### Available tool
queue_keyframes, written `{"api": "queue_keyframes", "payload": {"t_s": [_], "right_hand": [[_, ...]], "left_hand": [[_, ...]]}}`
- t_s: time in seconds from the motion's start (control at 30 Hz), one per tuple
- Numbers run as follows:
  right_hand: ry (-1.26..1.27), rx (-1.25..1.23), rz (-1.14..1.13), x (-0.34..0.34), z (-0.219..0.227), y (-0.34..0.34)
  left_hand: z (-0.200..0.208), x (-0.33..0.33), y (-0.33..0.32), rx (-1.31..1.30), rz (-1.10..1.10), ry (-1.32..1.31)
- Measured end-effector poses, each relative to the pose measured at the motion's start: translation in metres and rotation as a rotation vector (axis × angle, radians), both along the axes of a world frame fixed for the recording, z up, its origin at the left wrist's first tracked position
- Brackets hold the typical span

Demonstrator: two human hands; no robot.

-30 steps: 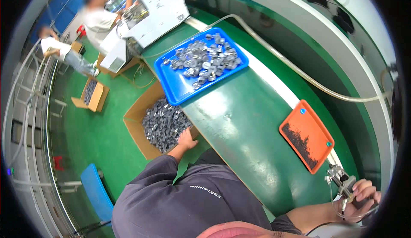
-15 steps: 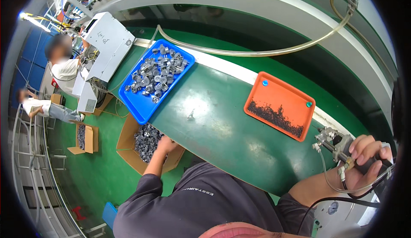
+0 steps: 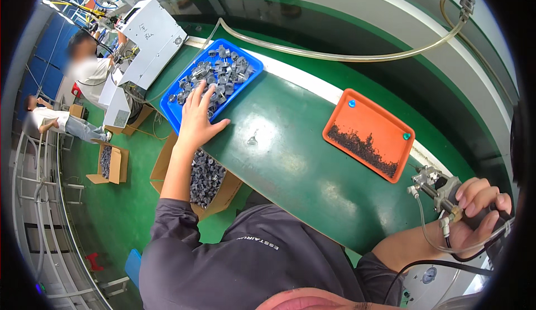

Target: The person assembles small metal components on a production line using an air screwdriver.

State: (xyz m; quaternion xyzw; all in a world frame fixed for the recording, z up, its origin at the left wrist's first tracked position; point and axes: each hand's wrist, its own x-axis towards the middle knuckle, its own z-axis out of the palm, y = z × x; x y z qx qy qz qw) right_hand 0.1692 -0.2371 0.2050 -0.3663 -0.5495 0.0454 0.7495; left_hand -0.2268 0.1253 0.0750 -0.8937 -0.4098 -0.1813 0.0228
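My left hand [image 3: 196, 117] reaches over the near edge of a blue tray [image 3: 172, 113], fingers spread, nothing visible in its grasp. The tray holds a heap of grey round-headed parts [image 3: 226, 73] with pale metal-looking bits. Below my left forearm, an open cardboard box [image 3: 229, 194] holds many similar grey parts [image 3: 207, 179]. At the far right my right hand [image 3: 477, 204] is wrapped round a dark-bodied hand tool [image 3: 473, 220] with metal fittings and clear air tubing. The tool's tip points toward the orange tray [image 3: 374, 121].
The orange tray holds tiny dark pieces [image 3: 365, 149] and two blue-green round bits. A clear hose [image 3: 340, 59] arcs across the back of the green table [image 3: 290, 159]. At far left stand a white machine [image 3: 153, 36], two people and another box [image 3: 116, 165] of grey parts.
My left hand has risen from the cardboard box to the blue tray, and its fingers have spread. My right hand keeps its hold on the tool. The view has shifted slightly.
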Motion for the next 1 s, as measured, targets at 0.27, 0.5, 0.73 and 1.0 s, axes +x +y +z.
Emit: {"api": "queue_keyframes", "payload": {"t_s": [0.27, 0.5, 0.73, 1.0], "right_hand": [[0.049, 0.042, -0.018, 0.015, -0.001, -0.012], [-0.009, -0.001, -0.055, 0.005, -0.002, 0.018], [-0.012, -0.032, -0.130, -0.001, 0.001, 0.020], [0.077, -0.024, -0.323, -0.025, 0.013, 0.047]], "left_hand": [[-0.046, -0.010, 0.004, -0.331, 0.298, 0.075], [-0.039, 0.000, -0.037, -0.120, 0.361, 0.005], [0.006, 0.094, 0.020, -0.034, -0.297, -0.105], [-0.085, 0.132, 0.317, 0.094, -0.081, -0.237]]}}
